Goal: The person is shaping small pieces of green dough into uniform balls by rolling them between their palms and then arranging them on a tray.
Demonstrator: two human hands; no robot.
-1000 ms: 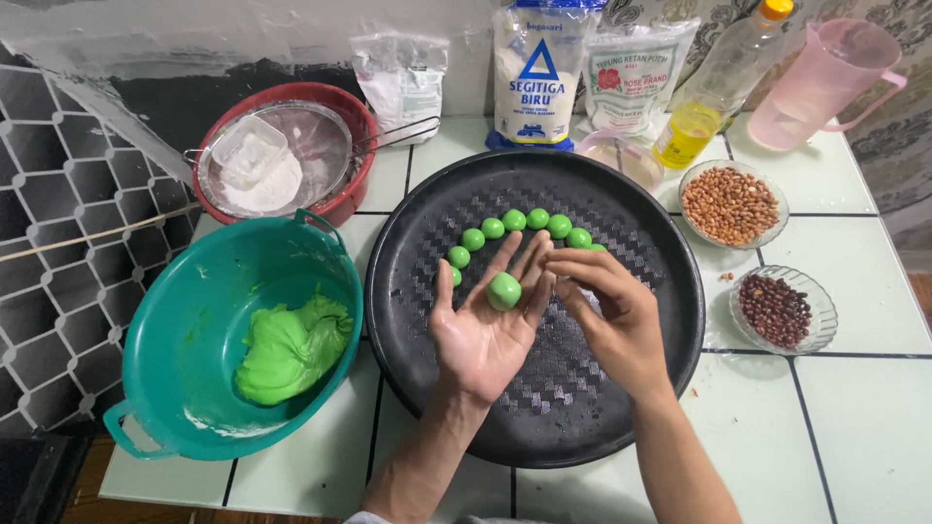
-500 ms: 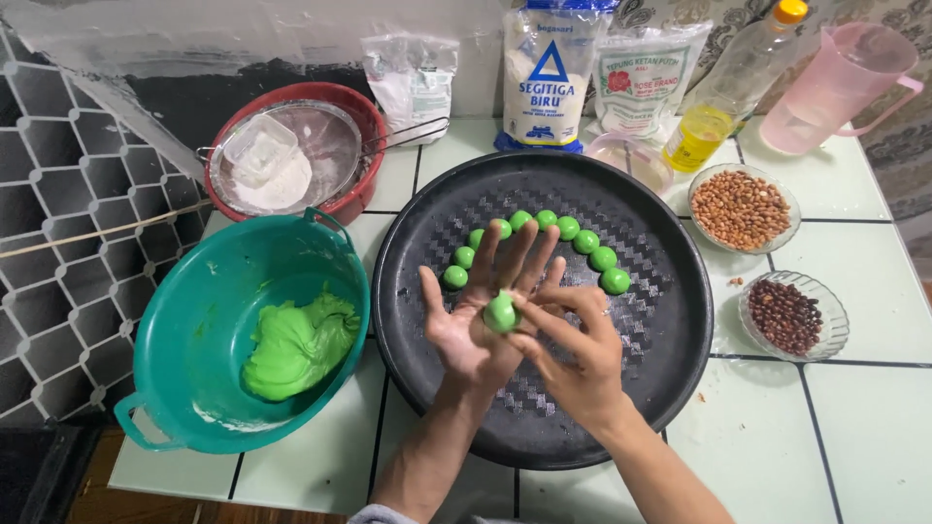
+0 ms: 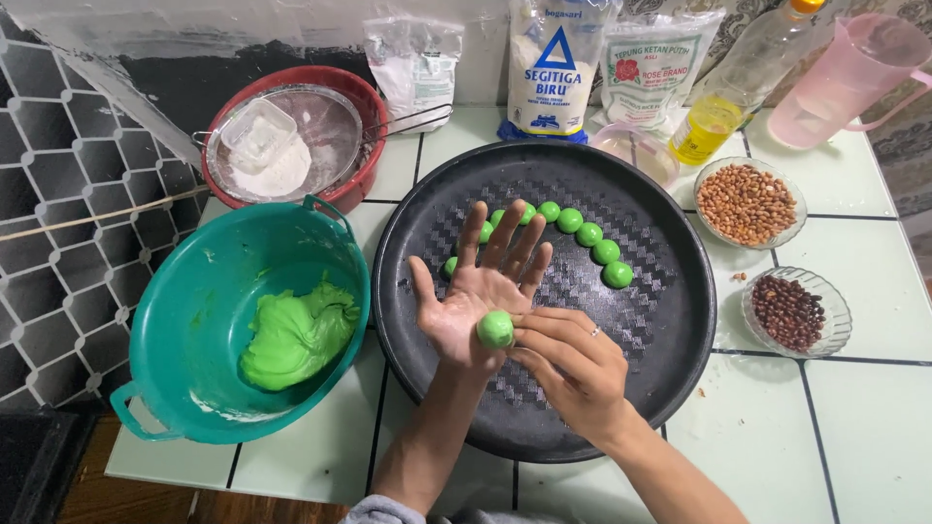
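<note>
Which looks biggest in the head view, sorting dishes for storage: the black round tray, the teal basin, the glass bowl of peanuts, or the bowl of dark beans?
1. Black round tray.
2. Teal basin.
3. Bowl of peanuts and bowl of dark beans: these look alike, too close to rank.

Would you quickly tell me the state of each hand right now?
Left hand: open, palm up, green dough ball resting on it.
Right hand: fingers touching the ball, not closed around it.
</note>
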